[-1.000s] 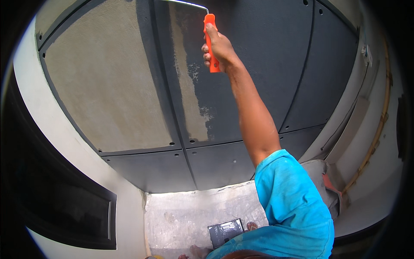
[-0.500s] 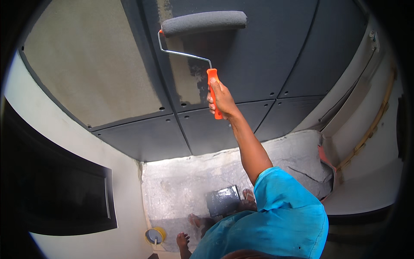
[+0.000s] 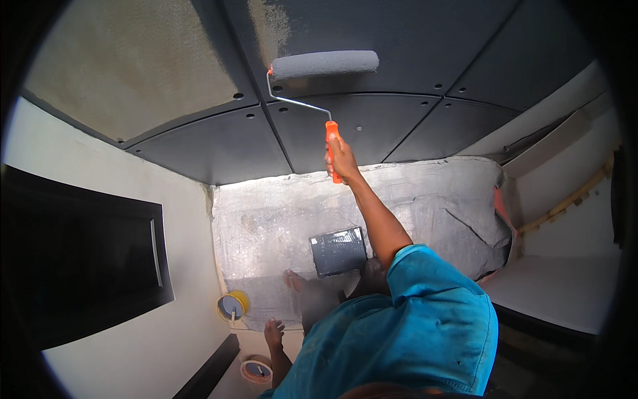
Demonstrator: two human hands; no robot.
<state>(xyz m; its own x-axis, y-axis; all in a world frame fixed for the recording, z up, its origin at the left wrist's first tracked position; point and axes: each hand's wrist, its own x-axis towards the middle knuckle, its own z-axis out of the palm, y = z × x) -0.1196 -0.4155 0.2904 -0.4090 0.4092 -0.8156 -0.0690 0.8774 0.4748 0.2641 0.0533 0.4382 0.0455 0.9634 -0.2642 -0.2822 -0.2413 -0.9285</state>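
My right hand (image 3: 343, 159) is closed round the orange handle of a paint roller (image 3: 325, 64), arm stretched out in front. The roller's grey, paint-covered sleeve lies against or close to the dark grey panelled wall (image 3: 372, 40); I cannot tell if it touches. Just beyond the sleeve, a patchy beige strip (image 3: 267, 30) still shows between dark areas. Low on the left hangs my left hand (image 3: 274, 332), its fingers apart and nothing in it. A yellow bucket (image 3: 242, 302) of grey paint, with a stick in it, stands near that hand.
A paint tray (image 3: 338, 253) with dark grey paint lies by my feet on a grey floor sheet (image 3: 259, 226). To the left is an unpainted beige panel (image 3: 126, 60), with a black door (image 3: 86, 259) below. A small round tub (image 3: 256, 370) stands near the bottom.
The roller and my right hand have moved down the wall, and dark paint now covers the strip's lower part. My view has tilted downward, bringing the small tub into sight.
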